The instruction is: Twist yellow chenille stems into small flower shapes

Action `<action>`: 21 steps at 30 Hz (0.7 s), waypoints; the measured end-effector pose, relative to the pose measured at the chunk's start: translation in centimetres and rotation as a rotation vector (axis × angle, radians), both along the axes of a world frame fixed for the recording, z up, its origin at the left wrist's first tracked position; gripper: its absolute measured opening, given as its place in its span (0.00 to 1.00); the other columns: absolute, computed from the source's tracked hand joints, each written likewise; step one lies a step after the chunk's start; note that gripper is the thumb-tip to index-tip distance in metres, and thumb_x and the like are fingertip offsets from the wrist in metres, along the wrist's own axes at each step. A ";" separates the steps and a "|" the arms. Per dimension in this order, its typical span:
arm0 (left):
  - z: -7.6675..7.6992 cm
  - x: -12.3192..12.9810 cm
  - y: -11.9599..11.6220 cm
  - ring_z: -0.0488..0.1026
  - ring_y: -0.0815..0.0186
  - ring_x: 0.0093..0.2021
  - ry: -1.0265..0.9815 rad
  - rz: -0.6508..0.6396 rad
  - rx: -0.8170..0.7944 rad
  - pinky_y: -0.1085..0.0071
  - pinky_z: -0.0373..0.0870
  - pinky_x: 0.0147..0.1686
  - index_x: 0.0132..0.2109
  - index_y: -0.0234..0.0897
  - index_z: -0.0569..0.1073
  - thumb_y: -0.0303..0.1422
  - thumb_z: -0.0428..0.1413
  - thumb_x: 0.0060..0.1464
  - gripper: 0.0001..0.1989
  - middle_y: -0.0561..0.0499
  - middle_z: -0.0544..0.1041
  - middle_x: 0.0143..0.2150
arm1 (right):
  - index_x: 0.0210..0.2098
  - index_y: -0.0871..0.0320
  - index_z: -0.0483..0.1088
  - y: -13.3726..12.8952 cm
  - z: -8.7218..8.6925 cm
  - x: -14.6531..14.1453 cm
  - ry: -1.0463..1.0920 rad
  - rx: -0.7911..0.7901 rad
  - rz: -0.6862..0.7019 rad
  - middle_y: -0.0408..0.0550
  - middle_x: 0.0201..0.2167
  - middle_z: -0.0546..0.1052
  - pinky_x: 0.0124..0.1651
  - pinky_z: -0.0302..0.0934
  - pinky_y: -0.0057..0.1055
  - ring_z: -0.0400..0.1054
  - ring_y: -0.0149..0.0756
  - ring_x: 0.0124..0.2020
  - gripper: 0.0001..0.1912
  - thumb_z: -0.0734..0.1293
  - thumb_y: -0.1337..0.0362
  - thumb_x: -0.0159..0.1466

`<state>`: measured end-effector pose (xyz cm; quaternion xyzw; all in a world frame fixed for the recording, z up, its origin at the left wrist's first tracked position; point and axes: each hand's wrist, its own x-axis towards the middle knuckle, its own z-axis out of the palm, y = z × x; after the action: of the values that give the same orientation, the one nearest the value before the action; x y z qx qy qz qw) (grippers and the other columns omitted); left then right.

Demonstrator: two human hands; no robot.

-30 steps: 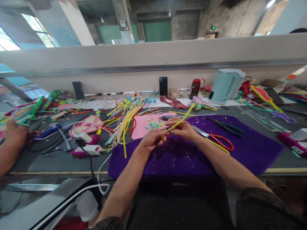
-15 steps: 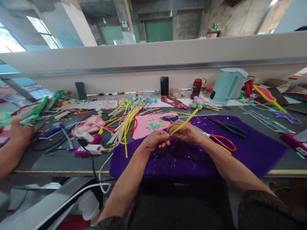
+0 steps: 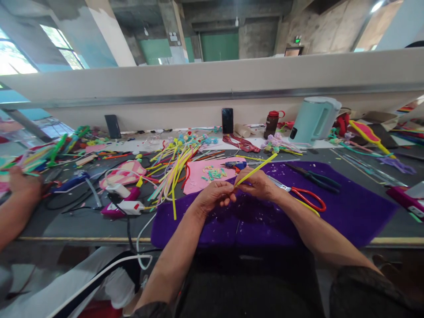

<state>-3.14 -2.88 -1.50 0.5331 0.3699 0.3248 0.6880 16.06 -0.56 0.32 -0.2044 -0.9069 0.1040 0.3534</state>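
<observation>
A yellow pipe cleaner (image 3: 256, 169) runs up and to the right from between my two hands, held above the purple cloth (image 3: 205, 225). My left hand (image 3: 217, 194) pinches its lower end. My right hand (image 3: 255, 183) is closed round it just beside, its fingers partly hidden behind the stem. The two hands almost touch. To the right of my right hand lie red-handled scissors (image 3: 308, 198), partly covered by my forearm, and dark-handled pliers (image 3: 316, 176). Beyond my hands, small cut pieces (image 3: 213, 173) rest on a pink sheet (image 3: 195, 176) by a blue glue gun (image 3: 236, 164).
A pile of coloured pipe cleaners (image 3: 179, 168) spreads to the left, near a power strip (image 3: 124, 207) with cables. A phone (image 3: 227, 121), a brown bottle (image 3: 271, 125) and a mint kettle (image 3: 314, 120) stand at the back. Another person's hand (image 3: 24, 187) is at far left.
The yellow pipe cleaner's free end has dipped lower, and my right fingers have curled in slightly. The other person's hand has shifted left.
</observation>
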 end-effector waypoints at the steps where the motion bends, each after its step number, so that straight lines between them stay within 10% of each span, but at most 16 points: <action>1: 0.0 0.0 0.0 0.64 0.77 0.15 0.000 -0.003 0.000 0.82 0.55 0.12 0.28 0.31 0.69 0.36 0.56 0.46 0.11 0.50 0.74 0.23 | 0.32 0.58 0.71 -0.1 0.1 0.0 0.001 0.001 0.007 0.47 0.29 0.74 0.39 0.58 0.30 0.66 0.33 0.33 0.08 0.61 0.65 0.59; 21: 0.4 0.6 -0.8 0.66 0.75 0.18 0.104 0.104 0.198 0.81 0.58 0.16 0.31 0.33 0.69 0.37 0.57 0.45 0.11 0.52 0.73 0.24 | 0.32 0.59 0.71 -0.6 0.3 0.2 -0.027 0.002 -0.062 0.47 0.29 0.74 0.39 0.58 0.29 0.67 0.33 0.34 0.07 0.61 0.65 0.58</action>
<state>-2.59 -3.63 -1.09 0.5948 0.3984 0.3667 0.5942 16.26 -1.21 0.67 -0.2335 -0.9050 0.0893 0.3442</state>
